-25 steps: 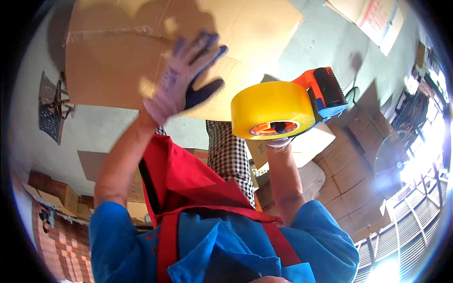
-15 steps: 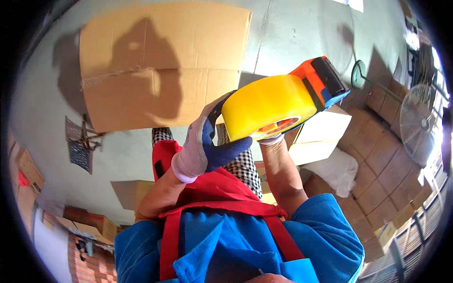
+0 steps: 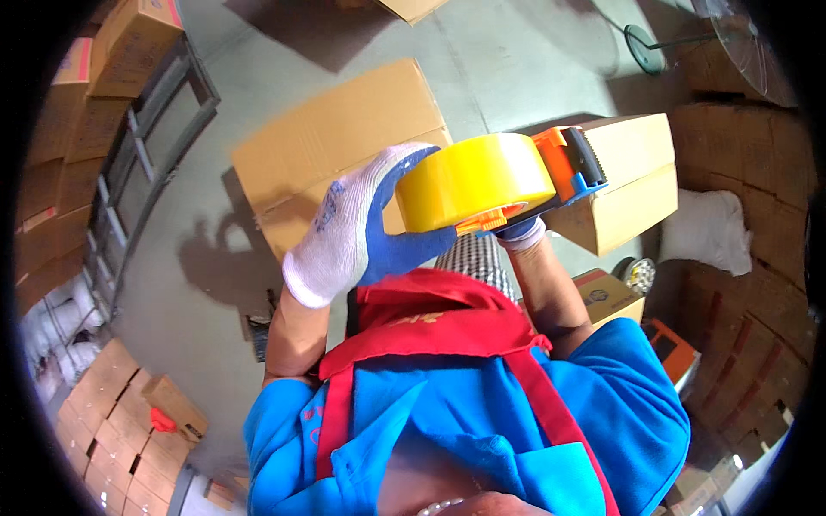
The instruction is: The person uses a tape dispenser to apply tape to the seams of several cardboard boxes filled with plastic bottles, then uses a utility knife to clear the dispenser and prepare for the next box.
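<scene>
A large roll of yellow packing tape sits on an orange and blue tape dispenser with a dark toothed cutter, held up before my chest. My left hand, in a white knit glove with a blue palm, is closed round the left side of the roll, its thumb at the lower edge. Under the dispenser is my right hand, also gloved; the dispenser hides most of its fingers. Below and beyond lies a flat-looking cardboard box on the floor.
To the right stands a cardboard box, with a white sack beside it. Stacked cartons line the right. At left are a metal frame and more stacked boxes. A fan stand's round base rests at upper right.
My view has swung, so the boxes and floor appear shifted. The tape dispenser has tipped slightly and come a little left in view. Both hands keep their hold on it.
</scene>
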A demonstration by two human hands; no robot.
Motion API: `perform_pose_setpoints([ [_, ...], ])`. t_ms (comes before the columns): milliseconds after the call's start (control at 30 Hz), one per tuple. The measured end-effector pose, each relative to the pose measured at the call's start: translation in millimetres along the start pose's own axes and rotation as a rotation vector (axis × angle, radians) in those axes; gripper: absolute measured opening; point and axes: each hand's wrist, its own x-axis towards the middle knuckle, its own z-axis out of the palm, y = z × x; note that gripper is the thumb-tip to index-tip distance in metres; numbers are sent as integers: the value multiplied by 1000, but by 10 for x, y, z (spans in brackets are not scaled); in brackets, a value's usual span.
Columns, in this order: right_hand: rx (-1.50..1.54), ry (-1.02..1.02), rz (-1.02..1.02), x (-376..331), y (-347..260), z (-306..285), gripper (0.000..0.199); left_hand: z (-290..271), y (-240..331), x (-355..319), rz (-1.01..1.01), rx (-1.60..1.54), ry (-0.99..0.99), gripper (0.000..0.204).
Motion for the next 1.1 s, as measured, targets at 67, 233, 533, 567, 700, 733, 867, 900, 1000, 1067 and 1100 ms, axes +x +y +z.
perform_pose_setpoints([
  [67,-81,-86,-15,-104,-114,93,46,-24,308,-13,-8,54,-65,66],
  [233,350,13,89,-71,-524,552,50,230,868,137,145,205,63,70],
  [533,202,165,-296,-356,-1630,490,59,1170,1678,92,363,-722,-61,61],
  [567,224,189,-363,-469,-1718,575,62,1280,1785,130,386,-807,-164,63],
  [700,225,407,-678,-1020,-1767,480,67,1659,2118,55,457,-1181,-648,71],
  [733,204,422,-769,-1187,-1779,550,67,1732,2215,-8,463,-1254,-764,72],
  [867,-130,498,-1036,-2121,-1650,830,57,2087,2573,-365,460,-1541,-1144,80],
  [900,-139,477,-1059,-2280,-1612,900,53,2125,2650,-473,455,-1573,-1211,82],
  [1000,254,610,-1063,-2997,-1534,906,32,2414,2843,-771,375,-1712,-1452,88],
  [1067,-312,1067,-1291,-3308,-1475,903,29,2734,2896,-973,297,-1787,-1572,92],
  [1100,-408,1165,-1354,-3532,-1463,779,30,2907,2926,-1020,243,-1821,-1627,94],
])
